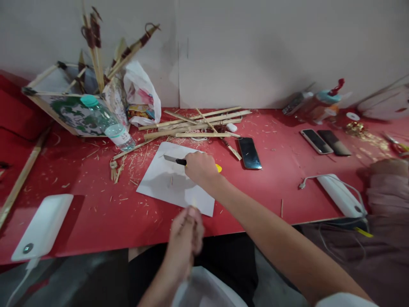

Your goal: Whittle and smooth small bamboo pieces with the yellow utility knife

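In the head view, use the white paper sheet as your reference. Your right hand is wrapped around the dark handle of the knife, its flat metal blade above the sheet. Your left hand, blurred, is clenched around a thin wooden stick at the sheet's near edge. Beyond the sheet to the left, the frame-edged box holds brown-bound wooden sticks; the thin plastic bag contains a colourful packet. The clear, green-capped bottle is nearer the sheet. Straight, split wooden strips lie behind the sheet; fine shavings litter the smooth red tabletop around it.
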The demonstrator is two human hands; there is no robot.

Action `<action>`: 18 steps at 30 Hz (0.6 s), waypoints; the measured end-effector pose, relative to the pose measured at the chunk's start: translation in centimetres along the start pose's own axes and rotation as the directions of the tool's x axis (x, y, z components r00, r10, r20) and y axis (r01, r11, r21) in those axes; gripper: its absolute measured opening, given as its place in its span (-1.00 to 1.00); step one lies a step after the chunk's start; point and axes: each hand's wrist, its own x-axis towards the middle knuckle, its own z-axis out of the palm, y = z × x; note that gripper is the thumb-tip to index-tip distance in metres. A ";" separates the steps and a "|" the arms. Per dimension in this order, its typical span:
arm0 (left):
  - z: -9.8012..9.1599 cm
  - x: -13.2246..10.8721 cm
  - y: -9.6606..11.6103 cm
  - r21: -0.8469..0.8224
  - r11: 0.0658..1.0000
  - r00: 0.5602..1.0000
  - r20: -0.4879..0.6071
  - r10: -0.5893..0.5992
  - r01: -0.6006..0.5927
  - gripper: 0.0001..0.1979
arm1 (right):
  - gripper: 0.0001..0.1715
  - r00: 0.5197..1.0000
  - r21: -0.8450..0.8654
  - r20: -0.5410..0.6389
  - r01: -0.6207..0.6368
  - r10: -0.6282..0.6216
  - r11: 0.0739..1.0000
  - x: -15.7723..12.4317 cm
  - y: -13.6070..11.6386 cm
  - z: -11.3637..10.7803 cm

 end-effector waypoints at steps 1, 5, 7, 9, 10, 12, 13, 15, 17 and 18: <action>-0.3 0.2 0.4 0.004 0.998 0.996 -0.054 0.066 -0.065 -0.45 | -0.68 1.000 -0.001 -0.005 0.009 -0.009 1.000 -0.4 0.0 -0.2; -2.0 1.1 3.0 0.218 0.935 0.943 -0.119 0.311 -0.281 -0.53 | -0.64 0.997 0.007 -0.014 0.073 -0.073 0.997 -4.1 -0.9 0.1; -2.5 1.0 3.7 0.274 0.906 0.928 -0.100 0.359 -0.321 -0.55 | -0.59 0.995 0.016 -0.025 0.093 -0.093 0.996 -5.7 -1.5 0.5; -2.5 0.7 3.9 0.345 0.871 0.909 -0.101 0.405 -0.349 -0.56 | -0.56 0.994 0.029 -0.037 0.101 -0.100 0.994 -6.6 -1.9 0.7; -2.5 0.5 3.9 0.412 0.834 0.891 -0.100 0.442 -0.367 -0.58 | -0.56 0.995 0.037 -0.040 0.098 -0.097 0.994 -6.9 -2.0 0.7; -2.4 0.2 3.8 0.609 0.678 0.826 -0.067 0.560 -0.410 -0.63 | -0.57 0.996 0.047 -0.039 0.080 -0.078 0.996 -7.1 -2.1 0.5; -2.4 0.1 3.7 0.714 0.558 0.776 -0.032 0.630 -0.424 -0.68 | -0.57 0.997 0.050 -0.039 0.068 -0.066 0.996 -7.1 -2.1 0.4; -2.6 0.0 3.7 0.866 0.298 0.664 0.051 0.746 -0.402 -0.77 | -0.55 0.998 0.056 -0.046 0.052 -0.050 0.997 -7.1 -2.1 0.1; -2.7 0.0 3.7 0.936 0.130 0.596 0.098 0.797 -0.328 -0.77 | -0.54 0.997 0.054 -0.062 0.041 -0.038 0.998 -7.0 -2.1 0.2; -2.7 0.0 3.7 0.951 0.089 0.588 0.107 0.802 -0.295 -0.74 | -0.54 0.997 0.051 -0.071 0.033 -0.030 0.998 -7.0 -2.1 0.3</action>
